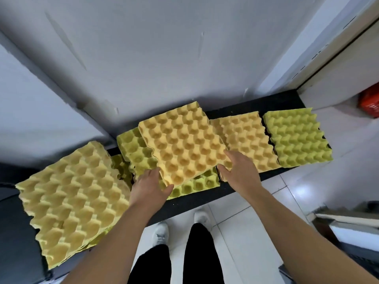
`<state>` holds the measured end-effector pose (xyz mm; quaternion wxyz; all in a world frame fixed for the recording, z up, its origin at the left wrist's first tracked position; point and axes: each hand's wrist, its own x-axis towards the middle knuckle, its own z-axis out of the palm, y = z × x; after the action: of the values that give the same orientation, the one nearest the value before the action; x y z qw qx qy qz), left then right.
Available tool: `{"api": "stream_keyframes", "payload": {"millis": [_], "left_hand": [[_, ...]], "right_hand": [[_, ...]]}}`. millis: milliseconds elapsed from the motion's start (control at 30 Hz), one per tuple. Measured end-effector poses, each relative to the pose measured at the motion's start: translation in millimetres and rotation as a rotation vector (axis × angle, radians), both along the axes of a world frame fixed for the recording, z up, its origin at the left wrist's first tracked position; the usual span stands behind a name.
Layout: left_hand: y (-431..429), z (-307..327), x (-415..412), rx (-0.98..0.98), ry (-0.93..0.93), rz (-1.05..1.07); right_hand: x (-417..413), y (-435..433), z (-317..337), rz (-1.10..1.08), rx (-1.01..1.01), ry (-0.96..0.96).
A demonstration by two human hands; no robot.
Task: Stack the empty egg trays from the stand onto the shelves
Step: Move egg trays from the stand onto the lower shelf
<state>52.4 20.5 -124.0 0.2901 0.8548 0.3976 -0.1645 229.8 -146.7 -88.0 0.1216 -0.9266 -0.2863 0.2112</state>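
Bare forearms reach up from 6 o'clock, above black trousers (196, 253) and white shoes (162, 232) on a pale tiled floor (287, 193). At the centre, the left hand (150, 186) holds the near left corner of an orange egg tray (182, 148), thumb curled at the corner's edge and fingers along the tray's left side. The right hand (239, 171) pinches the same tray's right edge, with fingers on top and the thumb at the rim. This tray sits skewed over a green tray (196, 184), which shows at its 9 o'clock and 5 o'clock sides; whether the two touch cannot be told. Both lie over a black shelf (205, 197) that runs along the grey wall (143, 58). At 3 o'clock of the held tray another orange tray (248, 138) rests on the shelf, and just beyond it, further toward 3 o'clock, a second green tray (297, 138). At 8 o'clock a tall stack of yellow trays (71, 197) stands on a dark stand (14, 232). A red box (369, 103) is at 2 o'clock, at the frame edge.
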Motion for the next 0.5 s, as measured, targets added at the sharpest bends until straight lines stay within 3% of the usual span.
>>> {"api": "stream_keyframes", "payload": {"millis": [233, 500], "left_hand": [[-7.1, -67.2, 35.9, -0.104, 0.122, 0.210], [-15.0, -120.2, 59.4, -0.236, 0.072, 0.452]], "right_hand": [[64.1, 11.1, -96.5, 0.090, -0.159, 0.089], [107.1, 19.7, -170.6, 0.108, -0.253, 0.291]]}}
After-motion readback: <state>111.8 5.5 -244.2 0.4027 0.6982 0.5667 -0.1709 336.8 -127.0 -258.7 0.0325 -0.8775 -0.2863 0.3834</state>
